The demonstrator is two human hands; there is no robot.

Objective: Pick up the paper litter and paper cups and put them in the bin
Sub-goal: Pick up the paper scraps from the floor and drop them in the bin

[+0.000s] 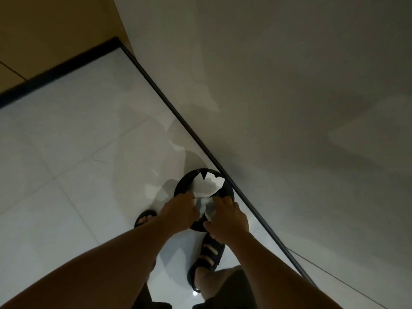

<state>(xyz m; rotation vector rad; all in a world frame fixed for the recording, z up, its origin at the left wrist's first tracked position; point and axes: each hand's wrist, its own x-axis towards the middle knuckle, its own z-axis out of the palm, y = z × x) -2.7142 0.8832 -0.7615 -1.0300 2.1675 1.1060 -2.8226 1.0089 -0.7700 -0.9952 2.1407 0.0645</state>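
Paper litter (206, 207), a crumpled whitish wad, is held between both hands directly over the open mouth of the bin (183, 181). It is too bunched to point any clear way, though it looks a little longer along the line running from the person toward the wall. Nearest the camera, two bare forearms reach forward and converge. The left hand (178, 211) has its fingers curled over the wad's left side, and the right hand (228, 219) clamps the right side, with the thumb tucked under the near edge and the fingers bent over the top. The hands are close together, with only the paper between them. Below them are two feet in dark sandals (209, 255) on the glossy white tiled floor (66, 152), one on each side of the bin's near edge. The bin is round and black and holds flat white paper sheets (206, 184) whose jagged edge points toward the wall. Its far rim stands just beside the dark skirting strip (196, 139) of the pale wall (289, 85). A wooden panel (44, 30) fills the far left corner.
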